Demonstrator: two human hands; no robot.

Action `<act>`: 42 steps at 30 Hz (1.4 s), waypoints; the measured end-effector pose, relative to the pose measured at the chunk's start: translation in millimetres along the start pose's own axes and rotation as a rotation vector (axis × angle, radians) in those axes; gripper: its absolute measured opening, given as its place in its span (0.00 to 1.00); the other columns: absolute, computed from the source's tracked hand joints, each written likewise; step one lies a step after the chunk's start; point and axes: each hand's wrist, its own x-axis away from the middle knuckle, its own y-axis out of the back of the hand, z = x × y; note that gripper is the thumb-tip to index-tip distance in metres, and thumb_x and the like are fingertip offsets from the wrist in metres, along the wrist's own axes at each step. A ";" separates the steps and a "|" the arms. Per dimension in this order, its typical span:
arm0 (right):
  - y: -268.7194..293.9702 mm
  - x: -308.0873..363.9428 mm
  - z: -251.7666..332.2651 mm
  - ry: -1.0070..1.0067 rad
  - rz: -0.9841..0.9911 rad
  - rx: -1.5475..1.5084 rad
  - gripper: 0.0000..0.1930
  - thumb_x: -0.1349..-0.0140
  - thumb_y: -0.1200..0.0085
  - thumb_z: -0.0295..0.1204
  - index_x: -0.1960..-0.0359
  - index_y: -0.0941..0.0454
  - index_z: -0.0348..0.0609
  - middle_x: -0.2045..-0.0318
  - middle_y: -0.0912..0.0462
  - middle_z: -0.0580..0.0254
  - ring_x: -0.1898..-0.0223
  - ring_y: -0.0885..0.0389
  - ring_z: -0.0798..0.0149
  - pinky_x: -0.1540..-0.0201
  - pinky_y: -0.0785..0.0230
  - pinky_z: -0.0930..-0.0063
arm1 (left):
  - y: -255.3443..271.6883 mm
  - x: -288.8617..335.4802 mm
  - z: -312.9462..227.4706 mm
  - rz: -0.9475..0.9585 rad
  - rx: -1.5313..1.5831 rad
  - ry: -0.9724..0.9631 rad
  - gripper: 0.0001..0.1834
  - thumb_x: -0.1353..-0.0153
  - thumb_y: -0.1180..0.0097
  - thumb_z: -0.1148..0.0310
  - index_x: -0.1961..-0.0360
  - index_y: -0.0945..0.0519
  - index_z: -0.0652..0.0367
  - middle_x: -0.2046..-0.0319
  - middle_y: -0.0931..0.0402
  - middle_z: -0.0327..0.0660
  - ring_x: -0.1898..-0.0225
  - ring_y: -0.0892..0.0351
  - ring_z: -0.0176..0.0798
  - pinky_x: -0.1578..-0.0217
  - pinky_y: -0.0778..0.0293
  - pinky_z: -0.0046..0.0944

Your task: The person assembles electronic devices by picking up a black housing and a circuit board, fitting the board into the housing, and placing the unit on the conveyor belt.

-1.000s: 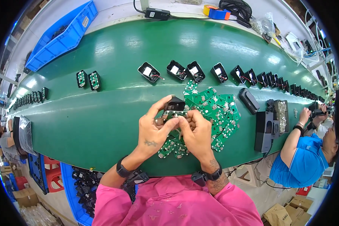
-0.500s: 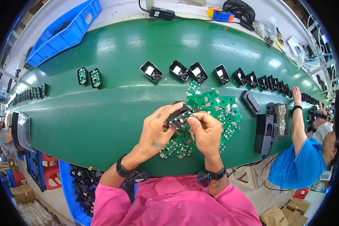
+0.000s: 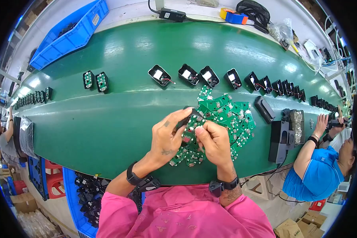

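Over the middle of the bench, my left hand (image 3: 162,137) is closed round a small black plastic case, mostly hidden by the fingers. My right hand (image 3: 215,142) pinches the edge of a green circuit board (image 3: 190,129) against that case. The board's face with its components is turned up towards me; whether it sits inside the case cannot be told. Beneath and to the right of my hands spreads a heap of green circuit boards (image 3: 236,119). Beyond them stand open black cases (image 3: 159,75) with white labels and thin wires inside.
Two cases with boards in them (image 3: 102,82) stand left of centre. A black oblong device (image 3: 264,109) and a grey-black machine (image 3: 279,141) are at the right. Blue bins (image 3: 69,37) sit far left and below the bench. Co-workers are at both sides.
The circuit board has turned more lengthwise, showing more of its green face. The blue-sleeved co-worker's arm has drawn back from the case row. At far left, another person's arm now reaches up.
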 end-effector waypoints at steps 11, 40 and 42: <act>-0.7 -4.8 6.2 0.018 -0.156 0.213 0.14 0.37 0.38 0.29 0.79 0.24 0.35 0.85 0.29 0.70 0.82 0.35 0.78 0.80 0.45 0.77 | 7.0 -6.7 5.9 0.265 0.347 0.239 0.25 0.39 0.49 0.84 0.39 0.31 0.60 0.48 0.25 0.48 0.62 0.16 0.36 0.64 0.18 0.32; -15.2 -10.4 8.7 0.208 -0.096 0.182 0.16 0.30 0.50 0.25 0.42 0.28 0.41 0.67 0.23 0.62 0.71 0.28 0.73 0.67 0.32 0.76 | -10.2 3.5 -9.1 0.016 0.221 0.266 0.17 0.29 0.54 0.73 0.42 0.33 0.65 0.61 0.20 0.52 0.80 0.18 0.37 0.81 0.23 0.34; -15.9 -12.4 11.7 0.366 -0.092 0.204 0.19 0.33 0.49 0.23 0.41 0.29 0.43 0.58 0.21 0.49 0.63 0.20 0.53 0.62 0.26 0.66 | -14.2 9.6 4.9 -0.112 -0.028 -0.084 0.17 0.31 0.52 0.76 0.42 0.32 0.64 0.56 0.20 0.56 0.73 0.15 0.45 0.72 0.19 0.39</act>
